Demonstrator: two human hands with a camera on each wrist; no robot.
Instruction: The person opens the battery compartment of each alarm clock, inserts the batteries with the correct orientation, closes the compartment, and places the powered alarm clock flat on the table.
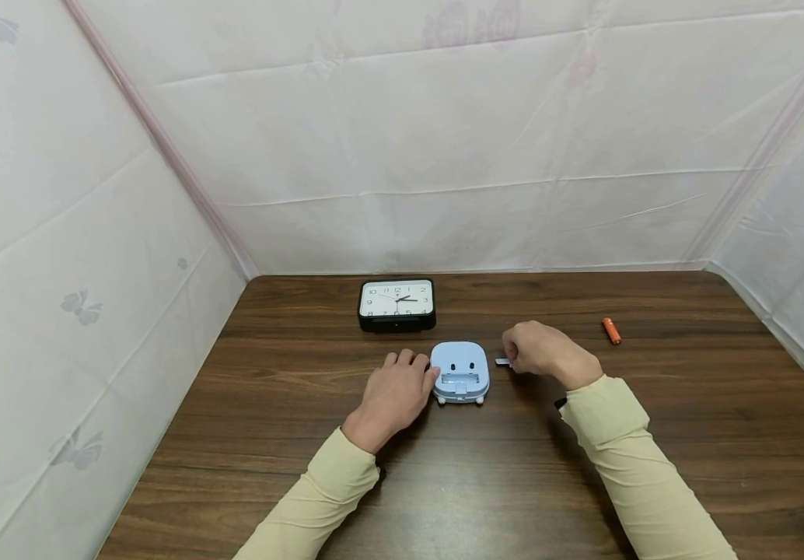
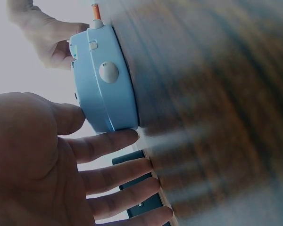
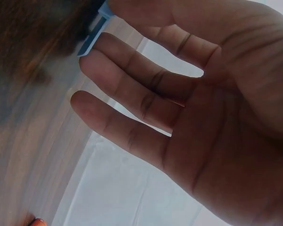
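A light blue, rounded-square device, like a small clock, lies with its back up. Two black knobs and an uncovered battery compartment show on that side, and two white feet stick out toward me. My left hand rests against its left side. In the left wrist view, the thumb and the straight index finger of that hand touch the blue case, while the other fingers spread out beside it. To the right of the device, my right hand pinches a small light blue battery cover, mostly hidden by the fingers in the head view.
A black rectangular clock with a white dial lies behind the device, slightly left. One orange battery lies on the brown wooden table, right of my right hand. Pale patterned sheets hang behind and at both sides.
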